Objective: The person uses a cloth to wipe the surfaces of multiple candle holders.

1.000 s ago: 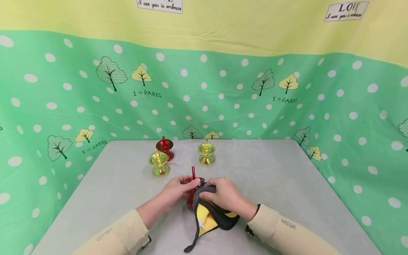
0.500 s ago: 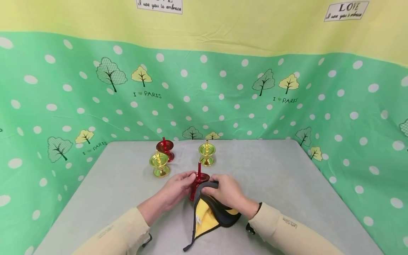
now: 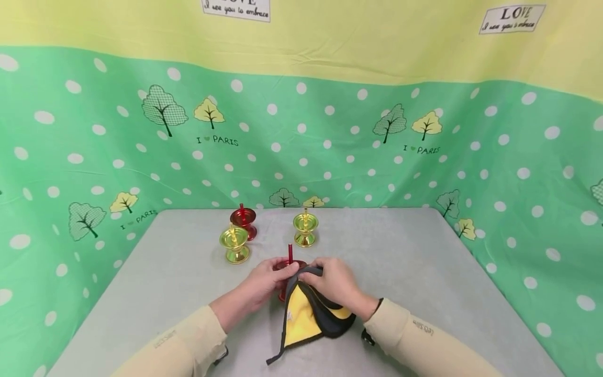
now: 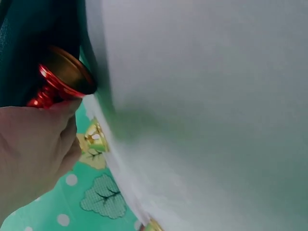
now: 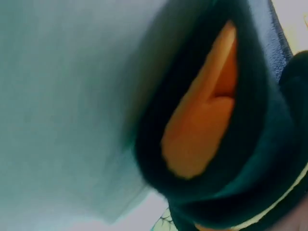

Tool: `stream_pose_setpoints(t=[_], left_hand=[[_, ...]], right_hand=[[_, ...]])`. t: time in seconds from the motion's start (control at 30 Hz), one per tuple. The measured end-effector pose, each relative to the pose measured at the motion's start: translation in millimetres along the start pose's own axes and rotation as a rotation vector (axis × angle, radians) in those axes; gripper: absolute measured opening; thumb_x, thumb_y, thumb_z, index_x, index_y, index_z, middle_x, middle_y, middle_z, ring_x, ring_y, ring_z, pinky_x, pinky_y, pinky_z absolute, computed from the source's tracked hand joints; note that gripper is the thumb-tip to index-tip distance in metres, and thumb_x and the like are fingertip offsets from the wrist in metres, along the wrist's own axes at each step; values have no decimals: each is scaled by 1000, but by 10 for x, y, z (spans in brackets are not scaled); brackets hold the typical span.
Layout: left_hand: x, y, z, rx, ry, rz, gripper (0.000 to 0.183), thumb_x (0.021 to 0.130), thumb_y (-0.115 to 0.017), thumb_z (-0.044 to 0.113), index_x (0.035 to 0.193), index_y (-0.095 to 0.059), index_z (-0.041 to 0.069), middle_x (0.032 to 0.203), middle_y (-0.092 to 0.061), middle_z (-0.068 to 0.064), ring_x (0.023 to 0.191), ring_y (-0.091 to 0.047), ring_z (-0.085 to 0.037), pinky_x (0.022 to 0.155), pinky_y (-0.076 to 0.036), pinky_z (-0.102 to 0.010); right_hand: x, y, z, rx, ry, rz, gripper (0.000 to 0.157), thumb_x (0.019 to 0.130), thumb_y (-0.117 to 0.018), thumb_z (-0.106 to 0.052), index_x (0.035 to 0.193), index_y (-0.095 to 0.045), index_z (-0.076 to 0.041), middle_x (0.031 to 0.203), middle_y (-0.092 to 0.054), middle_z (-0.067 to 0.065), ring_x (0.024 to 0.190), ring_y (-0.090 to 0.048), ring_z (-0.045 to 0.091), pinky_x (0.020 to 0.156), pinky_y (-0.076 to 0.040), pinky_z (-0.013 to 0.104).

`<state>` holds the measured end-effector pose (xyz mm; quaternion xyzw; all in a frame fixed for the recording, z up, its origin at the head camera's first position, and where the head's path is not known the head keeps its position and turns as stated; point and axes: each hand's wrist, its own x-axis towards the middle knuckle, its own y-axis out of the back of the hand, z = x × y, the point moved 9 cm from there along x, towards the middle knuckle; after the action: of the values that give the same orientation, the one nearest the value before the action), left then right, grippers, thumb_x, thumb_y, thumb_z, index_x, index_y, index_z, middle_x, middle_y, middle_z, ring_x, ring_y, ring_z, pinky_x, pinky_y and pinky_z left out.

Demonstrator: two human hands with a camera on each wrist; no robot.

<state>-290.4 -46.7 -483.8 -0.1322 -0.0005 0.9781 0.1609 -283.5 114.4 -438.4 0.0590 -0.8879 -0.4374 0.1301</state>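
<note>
My left hand [image 3: 266, 280] grips a shiny red metal candle holder [image 3: 290, 253] with a thin spike rising from its dish. The holder stands nearly upright in the head view, its lower part mostly hidden by fingers and cloth. In the left wrist view, the foot end of the red candle holder [image 4: 65, 74] juts past the hand. My right hand [image 3: 335, 284] pinches a folded cleaning cloth [image 3: 301, 318], yellow inside with dark grey edging, against the holder's right side. The cloth's loose corner hangs toward the front. Folds of the cloth [image 5: 202, 130] fill much of the right wrist view.
Behind my left hand stand a gold candle holder [image 3: 234, 239] and a second red candle holder [image 3: 243, 218]. Another gold candle holder [image 3: 305, 228] stands farther right. All are on the grey tabletop [image 3: 400, 251], with a green polka-dot curtain [image 3: 301, 141] along the back and sides.
The red holder in my left hand shifts right and up, then back left and slightly down. The cloth's yellow side spreads wider below my right hand. The other holders stay put.
</note>
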Motion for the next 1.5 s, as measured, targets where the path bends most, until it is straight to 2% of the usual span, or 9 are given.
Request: stream_pose_setpoints(t=[0.17, 0.33, 0.43, 0.67, 0.8, 0.93, 1.1, 1.33, 1.5], left_hand=[[-14, 80, -35, 96, 13, 22, 76, 100, -76, 43, 153, -50, -5, 140, -66, -17, 118, -68, -22, 113, -53, -49], [-44, 130, -4, 162, 0, 60, 75, 98, -77, 46, 150, -54, -3, 134, -71, -15, 110, -69, -21, 107, -55, -43], [-62, 129, 27, 174, -7, 38, 68, 102, -74, 42, 149, -55, -3, 129, -74, -14, 103, -70, -20, 108, -53, -44], [-99, 149, 61, 174, 13, 22, 69, 106, -65, 44, 156, -49, -1, 146, -64, -17, 111, -70, -24, 123, -36, -64], [-118, 174, 79, 187, -5, 103, 81, 102, -71, 49, 155, -46, -6, 148, -61, -23, 120, -67, -28, 117, -47, -57], [-131, 136, 97, 213, -33, 143, 82, 95, -80, 48, 148, -53, -9, 132, -68, -20, 115, -65, -26, 102, -57, -44], [-97, 48, 57, 199, -25, 92, 78, 97, -79, 47, 148, -55, -8, 128, -70, -16, 108, -65, -21, 93, -58, -36], [-37, -43, -7, 117, -13, 7, 76, 99, -77, 45, 147, -55, -9, 137, -66, -18, 106, -69, -16, 94, -59, -32], [-54, -63, 18, 22, -40, -119, 72, 104, -73, 34, 151, -47, -14, 140, -67, -20, 109, -73, -13, 101, -60, -33]], right_hand=[[42, -28, 119, 8, -41, -31, 22, 93, -84, -36, 86, -75, -17, 73, -66, -8, 63, -52, 6, 56, -41, 21], [15, -65, 46, 78, 19, -75, 21, 92, -86, -36, 89, -77, -18, 78, -71, -8, 67, -55, 5, 57, -45, 20], [13, -94, 17, 89, 29, -99, 22, 92, -86, -36, 91, -78, -16, 78, -72, -6, 65, -54, 5, 55, -43, 20], [75, -85, 111, 79, -46, -96, 20, 92, -86, -33, 91, -79, -14, 83, -74, -3, 69, -56, 8, 58, -44, 21], [83, -62, 79, 87, -28, -88, 24, 92, -86, -38, 90, -78, -14, 82, -74, -3, 68, -57, 7, 57, -45, 21], [45, -39, 28, 118, -12, -85, 25, 91, -86, -37, 89, -78, -14, 81, -74, -3, 68, -58, 6, 57, -47, 21], [-11, -14, 28, 145, -33, -75, 25, 91, -86, -40, 86, -77, -17, 79, -72, -7, 68, -58, 6, 57, -48, 21], [-19, -33, 70, 150, -33, -82, 25, 91, -86, -39, 84, -76, -17, 75, -70, -7, 64, -56, 7, 53, -44, 22], [10, -45, 114, 143, -15, -108, 19, 92, -86, -29, 85, -75, -15, 75, -67, -7, 63, -55, 6, 54, -44, 20]])
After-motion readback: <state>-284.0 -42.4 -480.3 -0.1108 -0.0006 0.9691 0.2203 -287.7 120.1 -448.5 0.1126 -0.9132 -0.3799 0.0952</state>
